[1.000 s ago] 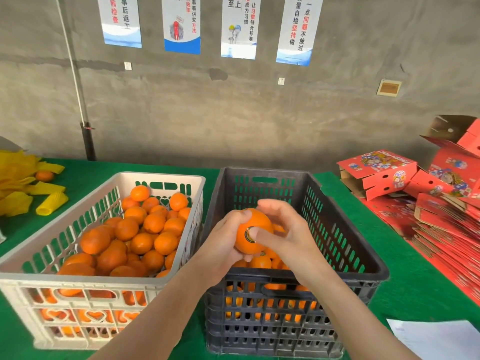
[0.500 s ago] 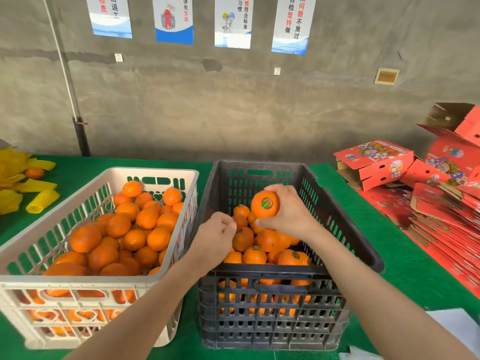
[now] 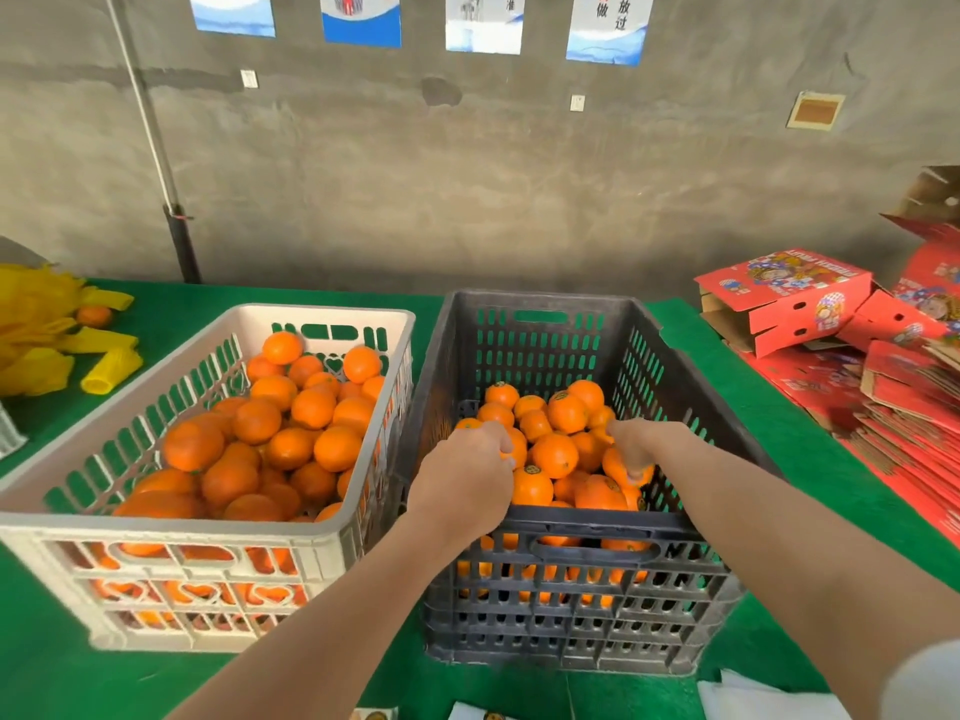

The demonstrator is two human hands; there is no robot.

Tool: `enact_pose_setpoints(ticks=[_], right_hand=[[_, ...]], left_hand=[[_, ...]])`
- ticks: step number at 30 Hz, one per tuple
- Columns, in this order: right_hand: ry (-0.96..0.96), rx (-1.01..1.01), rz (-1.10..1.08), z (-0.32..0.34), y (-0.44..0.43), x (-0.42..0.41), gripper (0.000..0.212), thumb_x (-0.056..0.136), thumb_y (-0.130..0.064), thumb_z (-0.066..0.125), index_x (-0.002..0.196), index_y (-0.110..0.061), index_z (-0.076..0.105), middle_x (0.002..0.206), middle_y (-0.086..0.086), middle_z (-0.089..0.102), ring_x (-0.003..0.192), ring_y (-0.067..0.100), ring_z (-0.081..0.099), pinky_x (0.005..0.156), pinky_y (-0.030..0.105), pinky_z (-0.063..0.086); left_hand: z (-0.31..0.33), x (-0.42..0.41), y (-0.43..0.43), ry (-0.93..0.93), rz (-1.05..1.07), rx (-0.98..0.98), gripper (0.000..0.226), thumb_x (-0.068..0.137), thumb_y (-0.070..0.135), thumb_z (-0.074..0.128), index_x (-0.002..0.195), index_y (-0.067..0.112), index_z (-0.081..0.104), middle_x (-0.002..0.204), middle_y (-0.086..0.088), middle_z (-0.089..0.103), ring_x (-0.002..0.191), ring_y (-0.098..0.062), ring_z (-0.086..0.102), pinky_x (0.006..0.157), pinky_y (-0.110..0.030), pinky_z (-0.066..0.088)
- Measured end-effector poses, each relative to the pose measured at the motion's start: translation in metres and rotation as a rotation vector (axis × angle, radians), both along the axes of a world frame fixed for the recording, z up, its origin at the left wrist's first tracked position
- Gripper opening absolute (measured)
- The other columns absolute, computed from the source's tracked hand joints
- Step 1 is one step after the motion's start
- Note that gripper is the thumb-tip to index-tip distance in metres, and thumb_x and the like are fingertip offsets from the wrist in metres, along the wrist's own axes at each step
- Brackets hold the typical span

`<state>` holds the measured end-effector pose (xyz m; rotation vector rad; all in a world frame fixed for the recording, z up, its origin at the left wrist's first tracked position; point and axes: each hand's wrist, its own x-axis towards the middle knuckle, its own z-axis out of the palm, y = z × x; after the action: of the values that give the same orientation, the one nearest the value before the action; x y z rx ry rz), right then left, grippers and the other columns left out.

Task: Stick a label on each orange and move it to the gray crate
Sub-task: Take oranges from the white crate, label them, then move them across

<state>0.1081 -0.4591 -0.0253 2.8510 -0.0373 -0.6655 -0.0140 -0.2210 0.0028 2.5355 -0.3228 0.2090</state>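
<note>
Nearest, the left hand (image 3: pixel 465 478) hangs curled, knuckles up, over the near-left of the dark gray slotted plastic crate (image 3: pixel 597 519); I cannot tell if it holds anything. Just right of it, the right hand (image 3: pixel 636 444) points its fingers down onto a round orange (image 3: pixel 613 470) on the crate's heap, grip unclear. Left of both hands stands a white slotted plastic crate (image 3: pixel 171 530) full of oranges.

left hand (image 3: pixel 462 480): bare | right hand (image 3: pixel 636 446): bare | right sleeve (image 3: pixel 927 683): pale grey-white

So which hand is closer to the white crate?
Left. The left hand is over the left side of the gray crate, right next to the white crate. The right hand is farther away, down among the oranges near the right wall.
</note>
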Motion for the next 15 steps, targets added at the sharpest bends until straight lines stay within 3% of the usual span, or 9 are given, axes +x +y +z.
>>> enact_pose_setpoints(ticks=[2, 4, 7, 9, 11, 13, 15], right_hand=[[-0.101, 0.020, 0.047, 0.006, 0.004, -0.001, 0.060, 0.085, -0.016, 0.066, 0.137, -0.009, 0.038, 0.135, 0.016, 0.045, 0.119, 0.034, 0.049, 0.093, 0.042, 0.048], [-0.361, 0.176, 0.086, 0.019, 0.014, -0.004, 0.050, 0.087, -0.018, 0.062, 0.132, -0.008, 0.044, 0.136, 0.017, 0.043, 0.120, 0.036, 0.046, 0.097, 0.049, 0.044], [-0.788, 0.521, 0.191, 0.044, 0.046, -0.025, 0.041, 0.087, -0.013, 0.064, 0.125, -0.005, 0.056, 0.131, 0.019, 0.052, 0.117, 0.035, 0.052, 0.101, 0.042, 0.042], [-0.981, 0.701, 0.305, 0.056, 0.076, -0.050, 0.026, 0.086, -0.007, 0.065, 0.111, -0.001, 0.065, 0.115, 0.018, 0.063, 0.103, 0.033, 0.061, 0.091, 0.037, 0.045], [-1.064, 0.833, 0.439, 0.063, 0.109, -0.077, 0.015, 0.082, 0.001, 0.067, 0.098, 0.001, 0.069, 0.097, 0.016, 0.068, 0.088, 0.028, 0.064, 0.080, 0.033, 0.047], [-1.095, 0.891, 0.547, 0.069, 0.140, -0.099, 0.012, 0.080, 0.006, 0.067, 0.090, 0.001, 0.070, 0.088, 0.014, 0.069, 0.080, 0.019, 0.062, 0.075, 0.030, 0.049], [-1.085, 0.936, 0.603, 0.074, 0.165, -0.112, 0.011, 0.081, 0.007, 0.066, 0.088, 0.000, 0.070, 0.083, 0.011, 0.069, 0.076, 0.014, 0.058, 0.073, 0.021, 0.046]], left_hand=[[0.004, -0.002, 0.000, 0.000, 0.007, 0.016, 0.014, 0.098, 0.025, 0.049, 0.108, 0.018, 0.055, 0.091, -0.004, 0.062, 0.083, -0.022, 0.060, 0.070, -0.037, 0.052], [0.007, -0.004, -0.001, -0.002, 0.021, 0.042, 0.015, 0.097, 0.024, 0.050, 0.108, 0.016, 0.056, 0.095, -0.006, 0.063, 0.083, -0.023, 0.061, 0.070, -0.038, 0.054], [0.009, -0.007, 0.000, -0.009, -0.008, 0.037, 0.016, 0.097, 0.021, 0.050, 0.108, 0.012, 0.057, 0.082, -0.003, 0.059, 0.073, -0.020, 0.059, 0.063, -0.038, 0.054], [0.010, -0.009, 0.002, -0.016, -0.043, -0.031, 0.016, 0.096, 0.021, 0.051, 0.108, 0.011, 0.056, 0.072, 0.003, 0.052, 0.071, -0.018, 0.058, 0.062, -0.034, 0.052], [0.011, -0.011, 0.006, -0.034, -0.075, -0.198, 0.011, 0.094, 0.018, 0.055, 0.103, 0.011, 0.057, 0.069, 0.006, 0.053, 0.072, -0.013, 0.060, 0.064, -0.022, 0.048], [0.013, -0.016, 0.019, -0.086, -0.077, -0.409, 0.009, 0.089, 0.007, 0.057, 0.090, 0.015, 0.053, 0.065, 0.011, 0.051, 0.063, -0.002, 0.055, 0.058, -0.009, 0.040], [0.010, -0.018, 0.045, -0.098, -0.010, -0.623, 0.018, 0.087, 0.001, 0.055, 0.089, 0.018, 0.052, 0.073, 0.006, 0.057, 0.068, -0.003, 0.056, 0.062, -0.013, 0.045]])
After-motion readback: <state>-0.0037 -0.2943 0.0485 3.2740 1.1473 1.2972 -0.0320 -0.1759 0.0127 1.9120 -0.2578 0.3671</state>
